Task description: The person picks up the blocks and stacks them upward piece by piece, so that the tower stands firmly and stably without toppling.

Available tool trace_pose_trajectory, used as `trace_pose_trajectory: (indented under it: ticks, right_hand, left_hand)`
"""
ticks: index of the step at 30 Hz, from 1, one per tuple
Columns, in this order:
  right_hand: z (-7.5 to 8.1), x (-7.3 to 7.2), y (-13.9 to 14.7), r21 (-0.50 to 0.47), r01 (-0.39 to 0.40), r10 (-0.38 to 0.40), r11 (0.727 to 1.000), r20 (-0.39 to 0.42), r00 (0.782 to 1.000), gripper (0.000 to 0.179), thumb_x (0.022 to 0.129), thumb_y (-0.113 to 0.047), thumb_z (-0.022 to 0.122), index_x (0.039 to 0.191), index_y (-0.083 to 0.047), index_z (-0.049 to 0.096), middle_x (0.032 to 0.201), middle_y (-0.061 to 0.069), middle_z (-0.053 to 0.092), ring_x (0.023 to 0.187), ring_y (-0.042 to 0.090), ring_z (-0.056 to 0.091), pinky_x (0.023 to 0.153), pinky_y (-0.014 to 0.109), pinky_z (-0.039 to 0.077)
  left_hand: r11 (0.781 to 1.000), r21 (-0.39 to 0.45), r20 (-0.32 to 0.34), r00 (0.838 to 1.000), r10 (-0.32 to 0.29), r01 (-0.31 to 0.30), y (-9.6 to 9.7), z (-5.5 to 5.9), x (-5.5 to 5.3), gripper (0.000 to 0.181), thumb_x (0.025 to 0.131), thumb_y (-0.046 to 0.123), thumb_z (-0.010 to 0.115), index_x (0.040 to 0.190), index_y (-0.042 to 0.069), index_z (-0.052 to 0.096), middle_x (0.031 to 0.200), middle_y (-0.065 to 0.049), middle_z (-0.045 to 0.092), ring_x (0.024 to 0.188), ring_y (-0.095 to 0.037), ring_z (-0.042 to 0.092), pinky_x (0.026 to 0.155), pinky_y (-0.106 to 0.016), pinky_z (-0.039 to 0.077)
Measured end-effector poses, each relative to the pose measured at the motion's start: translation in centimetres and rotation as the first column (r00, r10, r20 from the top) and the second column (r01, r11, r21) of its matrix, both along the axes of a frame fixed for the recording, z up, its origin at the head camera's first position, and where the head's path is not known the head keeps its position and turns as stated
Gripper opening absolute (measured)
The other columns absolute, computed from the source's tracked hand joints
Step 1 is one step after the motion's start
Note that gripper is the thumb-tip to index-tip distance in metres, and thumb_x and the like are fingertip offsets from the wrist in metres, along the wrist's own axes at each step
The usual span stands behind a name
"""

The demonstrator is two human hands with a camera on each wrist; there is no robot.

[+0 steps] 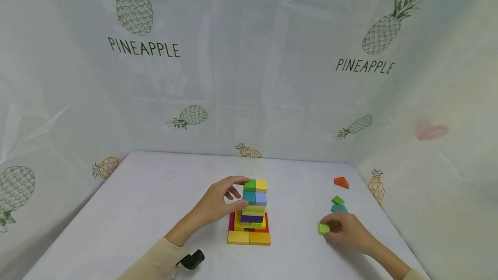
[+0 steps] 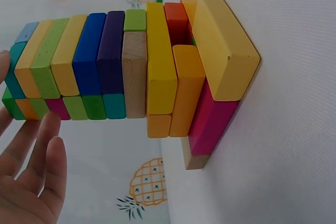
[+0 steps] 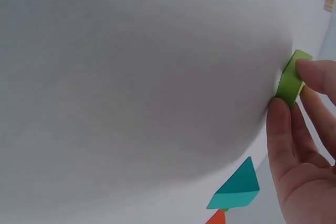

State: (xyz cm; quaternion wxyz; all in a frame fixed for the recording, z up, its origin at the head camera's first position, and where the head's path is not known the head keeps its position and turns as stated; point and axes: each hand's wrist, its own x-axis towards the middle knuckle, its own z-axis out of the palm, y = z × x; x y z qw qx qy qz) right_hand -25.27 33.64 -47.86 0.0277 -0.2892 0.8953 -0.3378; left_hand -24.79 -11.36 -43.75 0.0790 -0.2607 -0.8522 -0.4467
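Observation:
A tower of colourful wooden blocks point(image 1: 253, 210) stands on the table, wider at its base. My left hand point(image 1: 215, 200) is at its upper left side, index fingertip at the top green block point(image 1: 250, 185) and thumb at the teal block point(image 1: 249, 198) below. In the left wrist view the other fingers lie loosely along the tower's side. Off to the right, my right hand point(image 1: 348, 230) pinches a small light green block point(image 1: 324, 228) between thumb and fingers, low at the table top. The right wrist view shows the same light green block point(image 3: 291, 80) at the fingertips.
Beyond my right hand lie a teal triangular block point(image 1: 339, 208), a small green block point(image 1: 337, 200) and an orange-red block point(image 1: 341, 182). A black object point(image 1: 192, 259) sticks out by my left sleeve. Behind the white table point(image 1: 155, 176) hangs a pineapple-print cloth point(image 1: 249, 77).

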Motion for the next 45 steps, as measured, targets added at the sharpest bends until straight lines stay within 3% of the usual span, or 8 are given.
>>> trace_pose_trajectory:
  ticks: [7, 13, 18, 22, 29, 35, 45]
  right_hand:
    - [1.3, 0.0, -2.9, -0.022, -0.022, 0.020, 1.000, -0.088, 0.996, 0.028, 0.088, -0.006, 0.086, 0.114, -0.006, 0.075, 0.105, -0.001, 0.074, 0.091, 0.006, 0.071, 0.077, 0.026, 0.063]
    - [5.5, 0.4, -7.9, -0.077, -0.080, 0.061, 0.994, -0.215, 0.975, 0.032, 0.087, -0.001, 0.086, 0.115, -0.012, 0.076, 0.106, -0.006, 0.073, 0.089, 0.006, 0.071, 0.078, 0.029, 0.064]
    - [8.9, 0.8, -12.3, -0.077, -0.096, 0.074, 0.992, -0.250, 0.966, 0.033, 0.088, -0.005, 0.087, 0.117, -0.017, 0.077, 0.106, -0.010, 0.071, 0.089, 0.005, 0.070, 0.082, 0.028, 0.064]
    - [10.3, 1.0, -15.1, -0.064, -0.124, 0.104, 0.990, -0.252, 0.962, 0.031, 0.089, -0.008, 0.086, 0.118, -0.016, 0.078, 0.107, -0.008, 0.070, 0.091, 0.006, 0.069, 0.085, 0.029, 0.063]
    - [10.8, 1.2, -17.4, -0.034, -0.109, 0.096, 0.994, -0.261, 0.961, 0.033, 0.086, -0.006, 0.088, 0.117, -0.015, 0.079, 0.107, -0.006, 0.070, 0.092, 0.016, 0.070, 0.086, 0.028, 0.063]
    - [10.2, 1.4, -17.8, -0.027, -0.072, 0.062, 0.997, -0.279, 0.958, 0.030, 0.087, -0.010, 0.089, 0.115, -0.016, 0.080, 0.108, -0.007, 0.069, 0.093, 0.014, 0.068, 0.085, 0.025, 0.062]
    - [9.2, 1.5, -16.9, -0.048, -0.108, 0.076, 0.993, -0.437, 0.896, 0.025, 0.084, -0.008, 0.091, 0.106, -0.016, 0.081, 0.106, -0.008, 0.070, 0.092, 0.014, 0.069, 0.081, 0.024, 0.062]
  left_hand:
    - [1.000, 0.007, -0.002, 1.000, -0.007, 0.007, 0.1, -0.1, 0.0, 0.061, 0.095, 0.042, 0.081, 0.149, 0.030, 0.057, 0.142, 0.008, 0.064, 0.103, -0.010, 0.064, 0.089, -0.029, 0.059]
    - [1.000, 0.000, -0.010, 1.000, 0.004, -0.004, -0.1, -0.2, 0.0, 0.061, 0.094, 0.043, 0.081, 0.149, 0.031, 0.057, 0.142, 0.007, 0.064, 0.103, -0.010, 0.064, 0.090, -0.028, 0.059]
    - [1.000, 0.005, -0.006, 1.000, 0.004, -0.004, -0.2, -0.3, 0.0, 0.061, 0.094, 0.043, 0.081, 0.149, 0.032, 0.057, 0.141, 0.007, 0.064, 0.102, -0.009, 0.064, 0.090, -0.028, 0.058]
    - [1.000, 0.018, -0.011, 1.000, -0.009, 0.009, -0.3, -0.2, 0.0, 0.061, 0.095, 0.042, 0.081, 0.149, 0.030, 0.057, 0.141, 0.006, 0.065, 0.102, -0.009, 0.064, 0.090, -0.028, 0.058]
    - [0.999, 0.024, -0.027, 0.999, -0.040, 0.041, -0.1, -0.3, -0.1, 0.060, 0.096, 0.041, 0.080, 0.150, 0.027, 0.057, 0.142, 0.006, 0.065, 0.101, -0.009, 0.064, 0.089, -0.029, 0.059]
    - [0.999, 0.020, -0.028, 0.999, -0.038, 0.038, -0.1, -0.3, -0.1, 0.060, 0.095, 0.042, 0.080, 0.149, 0.028, 0.057, 0.141, 0.008, 0.065, 0.101, -0.008, 0.064, 0.089, -0.030, 0.059]
    - [1.000, 0.019, -0.032, 0.999, -0.022, 0.023, -0.1, -0.2, 0.0, 0.061, 0.094, 0.043, 0.081, 0.149, 0.030, 0.057, 0.141, 0.007, 0.063, 0.101, -0.008, 0.065, 0.088, -0.030, 0.060]
